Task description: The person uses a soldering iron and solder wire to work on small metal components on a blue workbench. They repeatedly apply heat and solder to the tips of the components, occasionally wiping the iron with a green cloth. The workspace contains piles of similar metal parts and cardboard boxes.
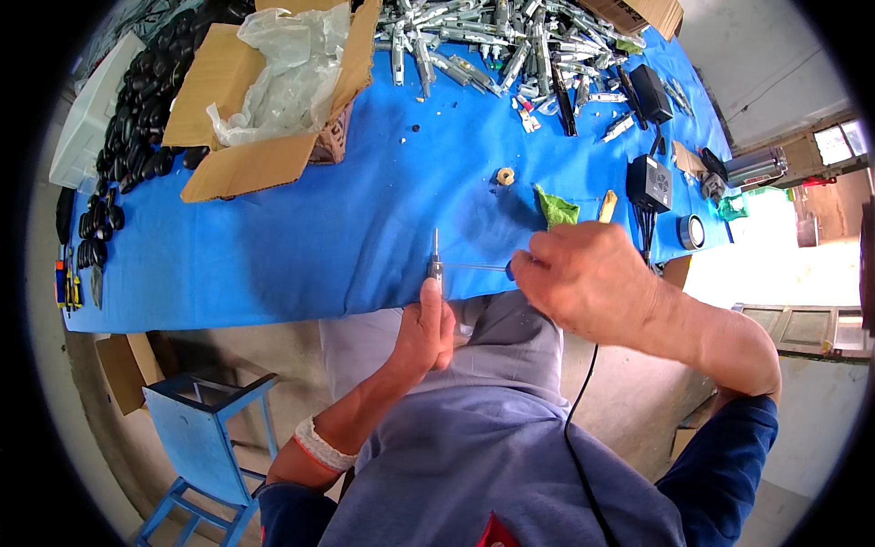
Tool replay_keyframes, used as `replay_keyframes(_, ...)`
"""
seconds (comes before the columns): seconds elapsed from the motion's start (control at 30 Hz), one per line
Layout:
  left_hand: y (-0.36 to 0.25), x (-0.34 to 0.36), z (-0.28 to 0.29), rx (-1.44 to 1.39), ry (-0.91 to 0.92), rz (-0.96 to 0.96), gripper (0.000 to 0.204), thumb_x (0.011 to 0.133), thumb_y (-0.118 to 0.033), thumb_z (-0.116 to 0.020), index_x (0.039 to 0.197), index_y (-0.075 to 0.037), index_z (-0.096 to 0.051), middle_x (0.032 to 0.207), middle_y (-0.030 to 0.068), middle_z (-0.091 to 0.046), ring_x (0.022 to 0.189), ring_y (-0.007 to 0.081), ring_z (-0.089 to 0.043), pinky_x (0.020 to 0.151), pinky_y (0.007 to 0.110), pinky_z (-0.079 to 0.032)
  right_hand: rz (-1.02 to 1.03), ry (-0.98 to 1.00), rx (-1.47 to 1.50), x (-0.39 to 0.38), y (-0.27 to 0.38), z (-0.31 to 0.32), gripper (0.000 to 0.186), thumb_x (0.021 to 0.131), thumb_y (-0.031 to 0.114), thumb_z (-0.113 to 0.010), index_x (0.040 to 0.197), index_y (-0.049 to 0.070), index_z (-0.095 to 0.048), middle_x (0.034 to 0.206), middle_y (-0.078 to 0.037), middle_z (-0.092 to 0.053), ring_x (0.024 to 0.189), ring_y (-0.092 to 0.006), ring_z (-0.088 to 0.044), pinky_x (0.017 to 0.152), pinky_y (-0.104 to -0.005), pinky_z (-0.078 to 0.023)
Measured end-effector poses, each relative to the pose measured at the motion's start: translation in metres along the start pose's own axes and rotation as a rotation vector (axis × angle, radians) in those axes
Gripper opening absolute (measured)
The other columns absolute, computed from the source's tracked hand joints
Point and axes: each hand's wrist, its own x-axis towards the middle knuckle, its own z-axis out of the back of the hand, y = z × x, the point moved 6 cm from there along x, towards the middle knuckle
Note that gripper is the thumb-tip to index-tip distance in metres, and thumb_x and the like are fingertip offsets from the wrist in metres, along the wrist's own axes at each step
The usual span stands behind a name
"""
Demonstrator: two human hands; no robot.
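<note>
At the near edge of the blue cloth, my left hand [428,328] is closed around a slim grey metal piece [436,270] with a thin rod pointing up. My right hand [583,278] is closed in a pinch on a thin, pale, see-through strip [476,267]. The strip runs level from the metal piece to my right fingers; whether it is fixed to the piece I cannot tell. Beyond my right hand lie a crumpled green cloth [556,208] and a small yellowish ring-shaped piece [505,176].
A heap of metal mechanisms [510,46] fills the far side. An open cardboard box [214,91] with plastic bags stands far left, beside many black parts [137,137]. A black fan unit [650,182] and a tape roll [692,232] lie right. A blue stool [196,438] stands lower left.
</note>
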Motion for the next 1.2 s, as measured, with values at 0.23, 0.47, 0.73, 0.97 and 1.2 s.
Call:
replay_keyframes(0.23, -0.004, -0.001, 0.001, -0.010, -0.042, 0.040, 0.066, 0.093, -0.067, -0.030, 0.059, -0.011, -0.038, 0.042, -0.0005, -0.031, 0.033, 0.0125, -0.036, 0.033, 0.028, -0.032, -0.143, -0.028, 0.126, -0.009, -0.001, 0.000, 0.009, 0.071, 0.010, -0.062, 0.074, 0.003, -0.059, 0.067, -0.010, -0.055, 0.066, -0.0268, -0.063, 0.054, -0.0369, -0.051)
replay_keyframes(0.47, -0.003, 0.000, 0.003, 0.005, -0.007, 0.052, 0.065, 0.093, -0.067, -0.031, 0.060, -0.011, -0.038, 0.043, -0.0003, -0.031, 0.033, 0.0122, -0.035, 0.033, 0.027, -0.031, -0.448, -0.009, 0.520, -0.010, -0.029, -0.012, 0.010, 0.079, 0.009, -0.062, 0.075, 0.002, -0.057, 0.071, -0.017, -0.061, 0.067, -0.0366, -0.062, 0.057, -0.0415, -0.050)
replay_keyframes(0.73, 0.004, 0.000, 0.003, -0.101, 0.028, 0.114, 0.065, 0.091, -0.070, -0.031, 0.063, -0.011, -0.039, 0.045, -0.0006, -0.030, 0.033, 0.0117, -0.032, 0.035, 0.028, -0.032, -0.678, -0.106, 0.845, 0.001, -0.038, -0.003, 0.015, 0.076, 0.011, -0.068, 0.079, -0.003, -0.065, 0.066, -0.018, -0.062, 0.058, -0.0255, -0.060, 0.054, -0.0339, -0.045)
replay_keyframes(0.97, 0.006, -0.001, 0.000, -0.305, 0.119, 0.189, 0.065, 0.090, -0.072, -0.031, 0.064, -0.012, -0.039, 0.045, -0.0021, -0.028, 0.033, 0.0114, -0.031, 0.035, 0.028, -0.030, -0.605, -0.281, 1.034, 0.011, -0.029, 0.006, 0.021, 0.083, 0.015, -0.065, 0.079, -0.005, -0.065, 0.065, -0.010, -0.062, 0.057, -0.0097, -0.054, 0.052, -0.0256, -0.042)
replay_keyframes(1.2, 0.006, -0.001, -0.007, -0.421, 0.184, 0.227, 0.066, 0.090, -0.073, -0.029, 0.063, -0.013, -0.038, 0.044, -0.0030, -0.027, 0.033, 0.0113, -0.030, 0.035, 0.028, -0.029, -0.559, -0.858, 1.431, 0.022, -0.029, 0.003, 0.033, 0.095, 0.028, -0.057, 0.087, -0.004, -0.061, 0.066, -0.006, -0.059, 0.057, -0.0099, -0.055, 0.052, -0.0245, -0.043)
